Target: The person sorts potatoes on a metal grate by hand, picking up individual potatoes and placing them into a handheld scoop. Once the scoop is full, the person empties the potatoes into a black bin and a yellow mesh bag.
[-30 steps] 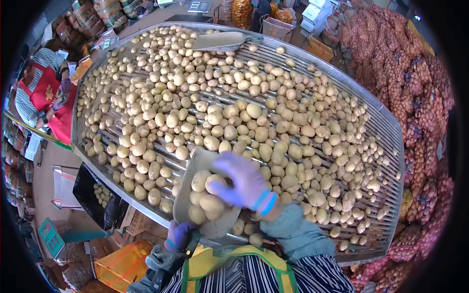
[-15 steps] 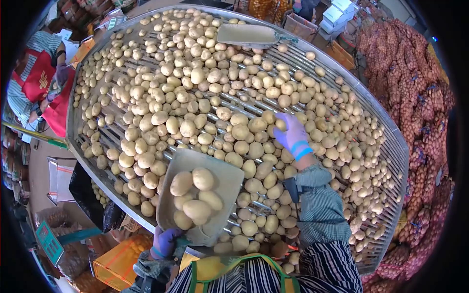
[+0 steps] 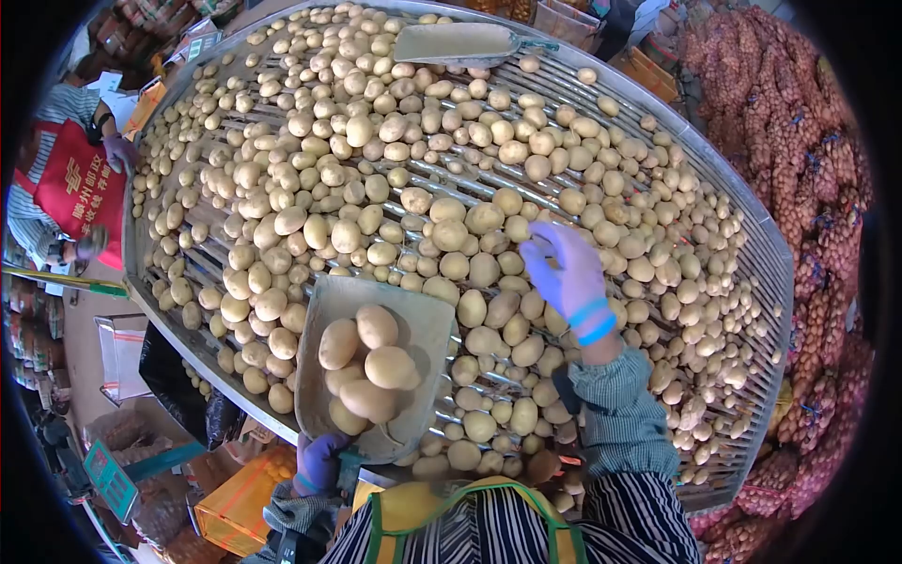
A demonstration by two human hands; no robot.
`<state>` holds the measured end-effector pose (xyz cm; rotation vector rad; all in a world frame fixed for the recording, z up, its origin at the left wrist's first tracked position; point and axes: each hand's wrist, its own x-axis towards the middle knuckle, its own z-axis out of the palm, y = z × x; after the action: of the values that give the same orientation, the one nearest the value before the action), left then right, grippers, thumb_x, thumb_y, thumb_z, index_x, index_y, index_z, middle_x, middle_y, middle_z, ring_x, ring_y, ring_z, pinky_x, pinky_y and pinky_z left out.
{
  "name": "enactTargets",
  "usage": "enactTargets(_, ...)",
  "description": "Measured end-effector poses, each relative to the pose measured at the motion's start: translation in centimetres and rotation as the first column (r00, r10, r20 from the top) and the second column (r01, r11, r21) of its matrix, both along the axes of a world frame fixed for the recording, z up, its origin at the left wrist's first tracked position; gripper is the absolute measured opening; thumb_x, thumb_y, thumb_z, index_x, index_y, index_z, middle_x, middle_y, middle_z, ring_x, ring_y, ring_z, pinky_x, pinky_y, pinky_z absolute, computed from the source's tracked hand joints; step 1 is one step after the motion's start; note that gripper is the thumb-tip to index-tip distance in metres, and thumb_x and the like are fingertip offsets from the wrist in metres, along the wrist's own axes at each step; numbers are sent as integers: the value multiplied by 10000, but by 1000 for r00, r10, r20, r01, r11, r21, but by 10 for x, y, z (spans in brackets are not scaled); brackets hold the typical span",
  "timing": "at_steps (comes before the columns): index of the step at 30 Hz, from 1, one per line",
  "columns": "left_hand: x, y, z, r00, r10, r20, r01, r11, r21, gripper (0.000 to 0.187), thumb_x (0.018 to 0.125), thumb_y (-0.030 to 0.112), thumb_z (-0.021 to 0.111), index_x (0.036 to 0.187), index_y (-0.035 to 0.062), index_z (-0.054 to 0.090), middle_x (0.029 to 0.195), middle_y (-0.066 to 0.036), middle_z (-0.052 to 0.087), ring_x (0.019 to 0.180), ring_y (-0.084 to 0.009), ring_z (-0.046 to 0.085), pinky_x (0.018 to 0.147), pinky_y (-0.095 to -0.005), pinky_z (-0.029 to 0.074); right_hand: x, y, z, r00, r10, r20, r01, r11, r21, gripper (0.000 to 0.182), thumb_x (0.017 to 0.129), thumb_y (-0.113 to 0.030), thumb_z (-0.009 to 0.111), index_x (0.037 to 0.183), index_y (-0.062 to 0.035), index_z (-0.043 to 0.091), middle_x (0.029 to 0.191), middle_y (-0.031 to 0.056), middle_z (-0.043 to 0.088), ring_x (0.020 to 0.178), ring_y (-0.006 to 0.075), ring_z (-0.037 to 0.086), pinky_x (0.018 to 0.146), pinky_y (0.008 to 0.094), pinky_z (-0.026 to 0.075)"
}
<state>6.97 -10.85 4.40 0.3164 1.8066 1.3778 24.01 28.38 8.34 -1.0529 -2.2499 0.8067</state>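
Observation:
My left hand [image 3: 320, 462], in a purple glove, is wrapped round the handle end of a metal scoop [image 3: 427, 324]. Several large potatoes [image 3: 371, 399] lie in the scoop, which is held over the near side of a slatted metal table [image 3: 752, 376]. My right hand [image 3: 568, 274], gloved in purple with a blue band at the wrist, hovers above the loose potatoes [image 3: 484, 271] right of the scoop. Its fingers are curved and apart, and no potato shows between them. Many potatoes of mixed sizes cover the slats around both hands.
A second scoop [image 3: 456, 43] lies at the table's far edge. Another person in a red apron [image 3: 83, 183] stands at the left end. Stacked net sacks of potatoes [image 3: 789, 169] line the right side. A scale display [image 3: 111, 479] and an orange crate [image 3: 246, 503] sit at lower left.
My right hand has lifted slightly off the potatoes, its fingers now curved and apart. The scoop has shifted a little left, its potatoes resettled. The other person's hands have moved apart.

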Motion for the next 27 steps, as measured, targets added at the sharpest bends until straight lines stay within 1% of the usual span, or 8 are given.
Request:
enactTargets(4, 8, 13, 10, 985, 148, 94, -148, 989, -4, 211, 719, -1, 563, 899, -64, 653, 972, -132, 681, 859, -214, 654, 760, -314, 524, 48, -28, -13, 954, -150, 260, 144, 989, 42, 424, 823, -338, 673, 1122, -44, 610, 1028, 154, 628, 839, 331, 618, 755, 443, 494)
enactTargets(6, 4, 5, 0, 985, 135, 109, -136, 991, 0, 216, 727, 1, 577, 926, -57, 636, 948, -118, 674, 853, -205, 650, 741, -308, 523, 44, -70, -9, 899, -60, 433, -111, 926, 360, 451, 807, -378, 676, 1126, -69, 600, 1191, 177, 547, 857, 353, 605, 769, 470, 483)
enactTargets(8, 5, -1, -6, 994, 108, -8, -108, 994, -18, 190, 744, 12, 586, 921, -43, 628, 899, -106, 674, 827, -195, 650, 721, -306, 524, 36, -102, 3, 855, 83, 512, -216, 954, 206, 431, 788, -392, 690, 1100, -108, 603, 1295, 188, 458, 884, 374, 603, 762, 483, 485)
enactTargets(12, 2, -9, -27, 980, 75, -186, -82, 996, -27, 170, 738, 25, 563, 878, -41, 633, 857, -98, 673, 780, -190, 641, 720, -312, 522, 39, -147, -21, 947, 249, 203, -254, 967, 3, 376, 791, -377, 687, 1054, -121, 607, 1181, 173, 533, 891, 362, 609, 733, 481, 487)
enactTargets(15, 5, 6, -3, 965, 222, 136, -229, 972, 40, 169, 728, 36, 536, 841, -37, 638, 830, -97, 671, 768, -190, 638, 730, -320, 522, 32, -131, -17, 978, 180, 109, -144, 951, -274, 348, 802, -367, 679, 1033, -116, 607, 1057, 151, 583, 897, 348, 614, 710, 480, 489)
enactTargets(17, 1, -3, -12, 990, 103, 93, -112, 989, 101, 240, 742, -4, 572, 952, -70, 665, 985, -132, 689, 892, -218, 657, 788, -321, 525, 14, -106, -3, 973, 91, 212, -76, 994, -78, 333, 820, -367, 665, 1014, -102, 609, 951, 131, 599, 889, 333, 613, 723, 469, 484)
enactTargets(23, 3, 11, 8, 995, -19, -99, 22, 999, 33, 201, 770, 6, 581, 922, -65, 692, 992, -125, 698, 914, -204, 663, 808, -321, 526, -44, -87, -33, 751, 16, 660, -160, 974, 159, 387, 798, -367, 677, 1056, -93, 588, 1011, 125, 576, 947, 313, 590, 794, 450, 459)
enactTargets(27, 6, 14, 11, 990, -4, -143, 14, 997, 72, 68, 788, -12, 614, 761, -9, 676, 922, -107, 674, 857, -202, 648, 738, -328, 516, -36, -82, -13, 785, 129, 607, -176, 984, 19, 433, 759, -367, 707, 1075, -102, 574, 1029, 125, 572, 967, 314, 581, 811, 457, 455)
